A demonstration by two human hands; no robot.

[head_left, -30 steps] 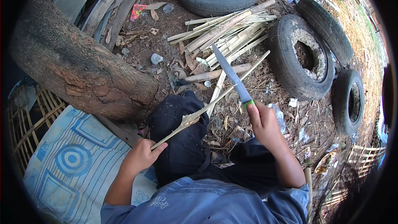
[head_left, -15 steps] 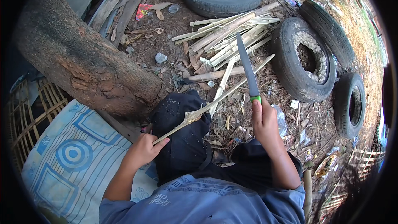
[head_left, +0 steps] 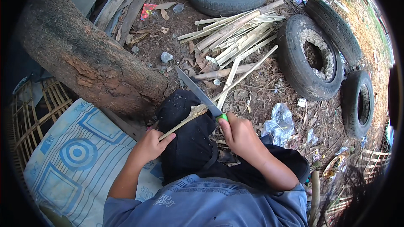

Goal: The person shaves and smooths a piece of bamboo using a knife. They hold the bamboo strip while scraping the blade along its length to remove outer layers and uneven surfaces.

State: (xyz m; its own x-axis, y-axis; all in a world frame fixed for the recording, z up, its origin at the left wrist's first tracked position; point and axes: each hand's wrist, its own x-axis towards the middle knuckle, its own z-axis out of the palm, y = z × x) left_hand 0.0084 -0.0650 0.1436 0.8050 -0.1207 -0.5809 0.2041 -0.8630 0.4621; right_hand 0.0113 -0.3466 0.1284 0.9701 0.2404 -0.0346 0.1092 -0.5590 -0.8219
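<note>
My left hand [head_left: 150, 147] is closed round the near end of a long, thin bamboo strip [head_left: 182, 122], which slants up and away to the right over my knee. Partway along it sits a rough, frayed knot. In my right hand [head_left: 240, 135] is a knife [head_left: 198, 90] with a green handle and a long grey blade. The blade lies across the strip just beyond the knot, its tip pointing up and to the left. Whether the edge touches the strip I cannot tell. Beyond, a pile of split bamboo strips [head_left: 248, 38] rests on the ground.
A tree trunk [head_left: 92, 59] leans in from the left. Old tyres [head_left: 225, 6] lie at the far side and right. A blue-patterned mat [head_left: 78, 180] spreads at my left beside a woven bamboo lattice [head_left: 40, 113]. A clear plastic bag [head_left: 278, 122] lies near my right hand.
My right hand has swung left and nearer with the knife, bringing the blade from upright beyond the strip to across it. My left hand keeps its grip, almost unmoved.
</note>
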